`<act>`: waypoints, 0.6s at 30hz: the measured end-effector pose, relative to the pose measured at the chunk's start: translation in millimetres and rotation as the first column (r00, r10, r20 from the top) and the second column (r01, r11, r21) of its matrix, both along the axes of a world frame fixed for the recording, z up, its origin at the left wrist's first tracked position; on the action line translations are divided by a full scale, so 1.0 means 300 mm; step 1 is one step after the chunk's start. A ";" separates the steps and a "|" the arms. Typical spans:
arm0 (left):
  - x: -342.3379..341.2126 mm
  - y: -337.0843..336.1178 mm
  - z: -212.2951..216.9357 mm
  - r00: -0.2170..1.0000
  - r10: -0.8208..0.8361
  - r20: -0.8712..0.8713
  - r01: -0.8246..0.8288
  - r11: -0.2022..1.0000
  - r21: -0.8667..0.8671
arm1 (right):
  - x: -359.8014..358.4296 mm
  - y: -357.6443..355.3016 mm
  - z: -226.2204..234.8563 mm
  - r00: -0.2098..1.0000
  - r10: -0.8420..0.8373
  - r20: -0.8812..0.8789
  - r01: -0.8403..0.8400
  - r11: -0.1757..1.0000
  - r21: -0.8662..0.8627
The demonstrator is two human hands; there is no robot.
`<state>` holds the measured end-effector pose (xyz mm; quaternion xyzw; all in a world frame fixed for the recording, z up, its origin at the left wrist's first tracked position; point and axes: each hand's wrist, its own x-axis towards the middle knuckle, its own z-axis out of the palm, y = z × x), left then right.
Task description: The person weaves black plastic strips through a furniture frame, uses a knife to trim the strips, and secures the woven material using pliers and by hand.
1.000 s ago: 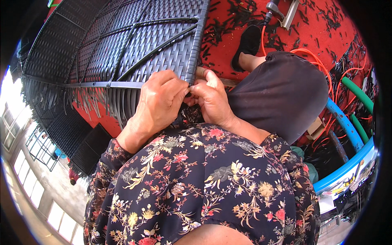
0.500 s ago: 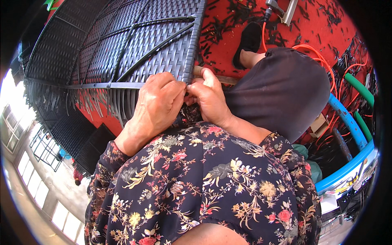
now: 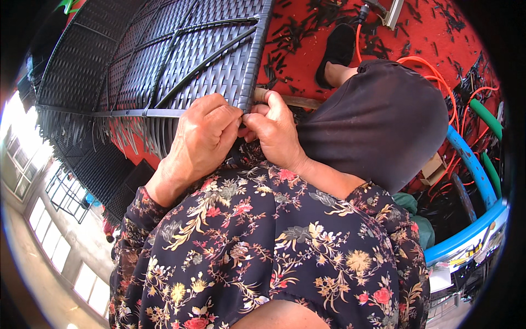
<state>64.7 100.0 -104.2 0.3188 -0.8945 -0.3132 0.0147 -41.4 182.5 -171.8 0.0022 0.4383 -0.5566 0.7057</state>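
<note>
A black woven wicker furniture panel (image 3: pixel 211 57) on a frame stands before me, its near corner between my hands. Loose strip ends (image 3: pixel 156 134) hang in a fringe below its lower frame bar (image 3: pixel 131 113). My left hand (image 3: pixel 203 129) is closed in a pinch at the lower right corner. Against the other side of that corner, my right hand (image 3: pixel 276 131) pinches with thumb and bent fingers. The fingertips of both hands meet there, and the strip end between them is mostly hidden. One right finger, wrapped in tan tape (image 3: pixel 260 95), lies along the panel's edge.
Cut black strip scraps (image 3: pixel 296 44) litter the red floor covering (image 3: pixel 329 16). A power tool with an orange hose (image 3: pixel 427 61) lies at the upper right. Blue tubing (image 3: pixel 474 170) and a small cardboard box (image 3: pixel 433 167) are right of my dark-clad knee (image 3: pixel 378 120).
Both hands and the panel's corner have shifted slightly left in view. The pinching grip at the corner stays much the same.
</note>
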 end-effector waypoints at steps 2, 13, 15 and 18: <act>-0.004 -0.004 0.000 1.000 -0.017 0.012 0.017 1.000 -0.005 | 0.000 0.000 0.002 1.000 0.001 -0.003 -0.001 1.000 0.006; -0.005 -0.009 0.008 0.998 -0.050 0.043 0.052 0.998 -0.039 | 0.013 0.001 -0.005 0.997 -0.016 0.076 0.014 1.000 0.019; -0.009 -0.010 0.011 0.995 -0.065 0.072 0.068 0.997 -0.046 | 0.006 0.001 -0.005 0.994 -0.015 0.107 0.011 0.999 0.035; -0.014 -0.001 0.011 0.993 -0.083 0.086 0.090 0.992 -0.084 | 0.014 0.005 -0.019 0.990 -0.036 0.134 0.031 0.999 0.041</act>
